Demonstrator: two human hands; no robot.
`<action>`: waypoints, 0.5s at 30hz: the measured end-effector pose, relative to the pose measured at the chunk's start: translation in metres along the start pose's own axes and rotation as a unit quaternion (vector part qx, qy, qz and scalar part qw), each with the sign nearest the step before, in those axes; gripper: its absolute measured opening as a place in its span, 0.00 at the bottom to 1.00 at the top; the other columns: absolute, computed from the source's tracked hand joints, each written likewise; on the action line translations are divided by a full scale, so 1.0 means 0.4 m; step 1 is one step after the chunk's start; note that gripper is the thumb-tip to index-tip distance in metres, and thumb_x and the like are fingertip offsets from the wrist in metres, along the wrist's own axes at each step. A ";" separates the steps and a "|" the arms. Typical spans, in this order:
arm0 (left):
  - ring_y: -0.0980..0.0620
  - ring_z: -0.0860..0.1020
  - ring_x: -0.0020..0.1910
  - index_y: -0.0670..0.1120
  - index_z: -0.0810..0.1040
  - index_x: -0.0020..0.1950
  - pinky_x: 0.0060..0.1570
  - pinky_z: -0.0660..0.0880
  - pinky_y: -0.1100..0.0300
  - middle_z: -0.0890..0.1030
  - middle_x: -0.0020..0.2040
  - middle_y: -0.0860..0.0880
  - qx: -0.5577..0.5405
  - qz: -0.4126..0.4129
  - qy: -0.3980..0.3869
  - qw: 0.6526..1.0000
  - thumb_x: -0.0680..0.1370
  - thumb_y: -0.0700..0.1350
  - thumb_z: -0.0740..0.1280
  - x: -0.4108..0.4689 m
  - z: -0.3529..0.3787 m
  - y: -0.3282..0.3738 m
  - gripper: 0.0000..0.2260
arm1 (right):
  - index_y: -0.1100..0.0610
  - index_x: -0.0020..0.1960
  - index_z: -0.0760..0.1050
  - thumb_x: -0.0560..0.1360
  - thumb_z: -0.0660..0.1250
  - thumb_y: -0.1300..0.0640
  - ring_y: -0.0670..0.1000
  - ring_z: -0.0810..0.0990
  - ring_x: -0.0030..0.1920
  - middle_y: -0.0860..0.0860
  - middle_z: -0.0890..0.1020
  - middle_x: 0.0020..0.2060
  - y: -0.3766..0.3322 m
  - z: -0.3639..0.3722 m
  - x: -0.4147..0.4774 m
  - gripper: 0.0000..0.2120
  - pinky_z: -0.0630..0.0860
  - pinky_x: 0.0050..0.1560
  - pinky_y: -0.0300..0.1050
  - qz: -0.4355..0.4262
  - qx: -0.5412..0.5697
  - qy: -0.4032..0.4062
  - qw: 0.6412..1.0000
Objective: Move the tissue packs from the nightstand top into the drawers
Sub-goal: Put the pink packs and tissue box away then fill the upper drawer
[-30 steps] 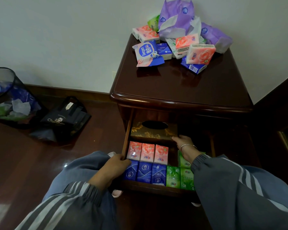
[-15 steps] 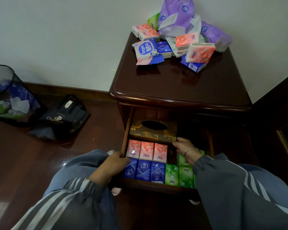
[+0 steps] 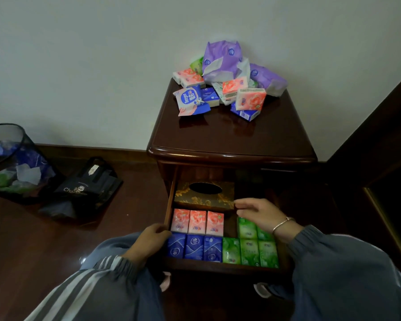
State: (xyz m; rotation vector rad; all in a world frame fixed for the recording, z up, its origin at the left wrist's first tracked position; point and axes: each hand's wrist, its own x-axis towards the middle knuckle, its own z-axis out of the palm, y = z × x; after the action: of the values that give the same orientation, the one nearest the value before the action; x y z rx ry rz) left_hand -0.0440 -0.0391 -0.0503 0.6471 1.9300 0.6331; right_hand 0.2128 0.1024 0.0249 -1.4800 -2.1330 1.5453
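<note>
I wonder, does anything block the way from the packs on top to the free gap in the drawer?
The drawer is open. Only the right hand, over the green packs beside the gap, is near the path; nothing else visible.

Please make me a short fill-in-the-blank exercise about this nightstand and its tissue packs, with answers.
1. The open drawer holds ___ pink packs in one row.
2. The purple packs lie on the ___ of the nightstand.
3. The black bag lies on the ___.
4. The blue packs lie directly in front of the ___ packs.
Answers: three; top; floor; pink.
</note>
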 end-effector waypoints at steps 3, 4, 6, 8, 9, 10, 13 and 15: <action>0.55 0.78 0.38 0.44 0.79 0.55 0.36 0.75 0.61 0.82 0.43 0.49 -0.025 0.034 0.050 0.998 0.77 0.41 0.66 -0.001 -0.021 0.023 0.07 | 0.53 0.54 0.80 0.74 0.67 0.62 0.41 0.79 0.50 0.46 0.83 0.48 -0.060 -0.099 -0.049 0.10 0.73 0.53 0.35 -0.121 -0.037 0.145 0.981; 0.54 0.79 0.39 0.44 0.79 0.54 0.38 0.76 0.60 0.82 0.45 0.48 -0.029 0.051 0.071 0.996 0.77 0.40 0.66 -0.002 -0.032 0.038 0.07 | 0.54 0.53 0.80 0.73 0.67 0.63 0.42 0.79 0.49 0.46 0.83 0.47 -0.076 -0.138 -0.052 0.10 0.72 0.53 0.36 -0.153 -0.055 0.210 0.964; 0.48 0.80 0.50 0.44 0.79 0.57 0.50 0.76 0.54 0.81 0.53 0.44 -0.024 0.091 0.119 0.988 0.78 0.39 0.65 -0.005 -0.061 0.078 0.09 | 0.57 0.54 0.79 0.73 0.67 0.63 0.48 0.79 0.53 0.50 0.82 0.50 -0.094 -0.217 -0.034 0.10 0.69 0.54 0.36 -0.181 -0.111 0.322 0.922; 0.47 0.78 0.56 0.44 0.79 0.60 0.57 0.75 0.51 0.80 0.57 0.45 -0.020 0.141 0.174 0.974 0.78 0.40 0.64 -0.011 -0.098 0.133 0.11 | 0.60 0.59 0.76 0.74 0.67 0.61 0.56 0.76 0.59 0.56 0.80 0.57 -0.097 -0.288 0.014 0.14 0.67 0.58 0.42 -0.163 -0.168 0.384 0.893; 0.49 0.77 0.55 0.44 0.79 0.60 0.56 0.75 0.53 0.80 0.56 0.46 -0.025 0.173 0.202 0.964 0.78 0.40 0.64 -0.016 -0.118 0.164 0.11 | 0.62 0.62 0.74 0.74 0.67 0.59 0.59 0.74 0.62 0.59 0.77 0.60 -0.096 -0.317 0.045 0.17 0.66 0.62 0.45 -0.144 -0.191 0.391 0.889; 0.51 0.77 0.54 0.44 0.79 0.59 0.53 0.74 0.56 0.81 0.55 0.47 -0.029 0.205 0.228 0.951 0.78 0.40 0.64 -0.021 -0.136 0.197 0.11 | 0.63 0.65 0.71 0.75 0.67 0.56 0.60 0.70 0.65 0.61 0.74 0.64 -0.095 -0.338 0.078 0.21 0.63 0.66 0.48 -0.124 -0.211 0.382 0.891; 0.54 0.78 0.51 0.46 0.80 0.57 0.47 0.71 0.65 0.81 0.51 0.50 -0.032 0.274 0.273 0.922 0.78 0.41 0.64 -0.037 -0.176 0.296 0.10 | 0.60 0.73 0.60 0.76 0.64 0.45 0.59 0.57 0.74 0.59 0.60 0.74 -0.090 -0.354 0.177 0.32 0.55 0.73 0.54 -0.059 -0.261 0.308 0.913; 0.54 0.78 0.50 0.47 0.79 0.56 0.49 0.73 0.62 0.81 0.51 0.51 -0.022 0.312 0.272 0.910 0.78 0.40 0.63 -0.039 -0.183 0.356 0.09 | 0.54 0.75 0.55 0.76 0.57 0.37 0.56 0.51 0.76 0.54 0.54 0.76 -0.086 -0.333 0.229 0.34 0.52 0.73 0.58 -0.001 -0.303 0.262 0.916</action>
State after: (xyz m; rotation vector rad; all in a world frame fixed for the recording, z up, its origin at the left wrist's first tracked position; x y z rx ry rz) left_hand -0.0799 0.0423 0.0837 1.1714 2.1964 1.3694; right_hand 0.2221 0.2592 0.0765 -1.7798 -2.3318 0.3727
